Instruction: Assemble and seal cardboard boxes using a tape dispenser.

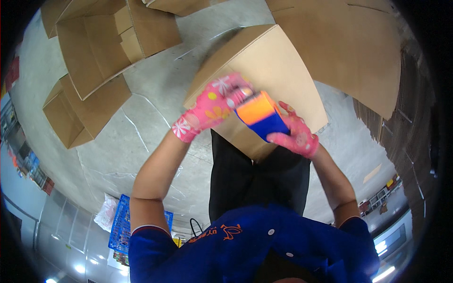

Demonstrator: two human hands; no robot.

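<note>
A blue and orange tape dispenser (262,116) is held above a closed cardboard box (278,63), slightly smeared by motion. My right hand (298,133), in a pink flowered glove, grips its right end, with the thumb along the blue side. My left hand (224,101), gloved the same way, has its fingers curled around the dispenser's dark front edge. Whether those fingers also pinch a tape end is too blurred to tell. The box stands in front of my legs, a corner toward me, its plain upper face partly covered by my hands.
Open cardboard boxes (94,47) stand on the concrete floor (155,89) at the far left, one smaller box (85,111) below them. A large cardboard piece (344,52) lies far right, beside stacked brown cardboard (406,137). A blue crate (120,226) sits behind my left arm.
</note>
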